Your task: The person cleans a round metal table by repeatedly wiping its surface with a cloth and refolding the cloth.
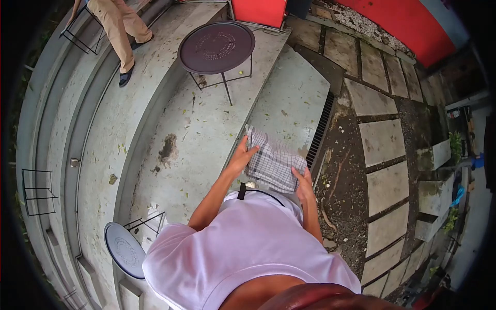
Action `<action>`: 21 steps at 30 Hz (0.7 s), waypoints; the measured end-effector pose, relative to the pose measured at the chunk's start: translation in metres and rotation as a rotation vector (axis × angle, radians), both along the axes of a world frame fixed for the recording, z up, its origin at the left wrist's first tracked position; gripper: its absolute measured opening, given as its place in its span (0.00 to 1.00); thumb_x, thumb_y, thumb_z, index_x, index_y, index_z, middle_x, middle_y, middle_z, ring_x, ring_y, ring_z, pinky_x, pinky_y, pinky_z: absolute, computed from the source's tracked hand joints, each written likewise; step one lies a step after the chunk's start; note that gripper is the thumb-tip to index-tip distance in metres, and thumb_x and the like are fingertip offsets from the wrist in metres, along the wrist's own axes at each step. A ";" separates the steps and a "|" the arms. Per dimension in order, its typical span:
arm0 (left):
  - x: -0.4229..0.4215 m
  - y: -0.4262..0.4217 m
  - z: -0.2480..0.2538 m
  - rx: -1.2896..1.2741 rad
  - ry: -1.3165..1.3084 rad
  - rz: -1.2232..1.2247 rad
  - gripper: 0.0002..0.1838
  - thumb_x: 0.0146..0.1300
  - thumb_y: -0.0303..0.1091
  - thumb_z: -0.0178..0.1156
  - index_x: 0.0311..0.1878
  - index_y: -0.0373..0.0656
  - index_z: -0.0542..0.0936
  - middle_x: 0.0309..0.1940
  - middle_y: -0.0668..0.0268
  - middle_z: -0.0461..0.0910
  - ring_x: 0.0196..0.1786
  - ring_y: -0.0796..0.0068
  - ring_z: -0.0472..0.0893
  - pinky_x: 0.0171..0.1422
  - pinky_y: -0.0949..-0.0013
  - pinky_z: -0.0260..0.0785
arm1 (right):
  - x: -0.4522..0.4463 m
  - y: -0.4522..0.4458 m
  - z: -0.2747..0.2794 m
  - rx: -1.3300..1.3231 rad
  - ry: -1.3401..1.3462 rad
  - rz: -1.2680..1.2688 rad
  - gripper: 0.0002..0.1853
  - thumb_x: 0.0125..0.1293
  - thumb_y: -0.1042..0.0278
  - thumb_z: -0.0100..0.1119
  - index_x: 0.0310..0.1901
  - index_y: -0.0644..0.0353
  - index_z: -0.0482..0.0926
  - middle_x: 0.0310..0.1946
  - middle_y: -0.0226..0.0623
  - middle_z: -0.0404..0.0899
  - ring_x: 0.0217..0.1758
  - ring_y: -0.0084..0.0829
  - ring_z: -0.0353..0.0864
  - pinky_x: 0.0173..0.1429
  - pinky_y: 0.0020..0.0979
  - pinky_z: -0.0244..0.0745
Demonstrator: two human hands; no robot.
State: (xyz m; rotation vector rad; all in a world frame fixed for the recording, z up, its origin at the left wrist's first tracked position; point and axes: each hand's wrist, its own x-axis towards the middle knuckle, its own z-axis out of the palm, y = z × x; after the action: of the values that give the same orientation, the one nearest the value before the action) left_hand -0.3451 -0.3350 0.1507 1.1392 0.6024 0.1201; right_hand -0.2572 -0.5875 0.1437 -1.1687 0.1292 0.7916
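A grey-and-white checked cloth (274, 163), folded into a rough rectangle, is held out in front of my waist. My left hand (242, 156) grips its left edge, thumb on top and pointing across the cloth. At the right edge, my right hand (304, 183) pinches the cloth between thumb and fingers. The fingers beneath the cloth are partly hidden. Beyond the cloth, up and to the left, stands a round dark table (216, 46) with a dotted pattern on its top and thin metal legs.
A smaller round table (124, 250) is at my lower left. A person (116, 26) in tan trousers stands on the steps at upper left, beside a black metal frame (82, 36). Another frame (39, 192) is far left. A drain grate (320, 129) and paving slabs (382, 142) lie right.
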 end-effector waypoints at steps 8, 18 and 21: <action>0.068 0.004 0.006 0.036 0.118 0.317 0.30 0.68 0.32 0.67 0.70 0.33 0.70 0.59 0.59 0.82 0.62 0.70 0.79 0.67 0.67 0.69 | 0.158 0.051 -0.004 -0.023 0.099 0.347 0.29 0.70 0.76 0.66 0.71 0.61 0.69 0.61 0.37 0.80 0.61 0.31 0.81 0.65 0.35 0.78; 0.160 0.043 0.010 -0.248 0.018 0.903 0.23 0.73 0.23 0.58 0.69 0.41 0.69 0.42 0.63 0.86 0.41 0.75 0.85 0.45 0.70 0.78 | 0.313 0.155 0.038 0.027 -0.148 0.628 0.23 0.66 0.78 0.69 0.61 0.64 0.76 0.53 0.36 0.85 0.54 0.26 0.84 0.61 0.29 0.77; 0.179 0.068 -0.001 -0.167 0.056 0.909 0.25 0.72 0.23 0.59 0.70 0.41 0.67 0.41 0.63 0.86 0.41 0.75 0.85 0.44 0.69 0.78 | 0.335 0.182 0.029 -0.085 -0.157 0.696 0.21 0.64 0.78 0.71 0.59 0.65 0.79 0.51 0.35 0.86 0.53 0.25 0.84 0.60 0.29 0.78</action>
State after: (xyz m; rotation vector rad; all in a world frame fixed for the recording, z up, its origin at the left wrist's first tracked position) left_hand -0.1662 -0.2666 0.1495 0.6377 1.1256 0.8010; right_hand 0.0780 -0.4059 0.1731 -1.3669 -0.4006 1.3036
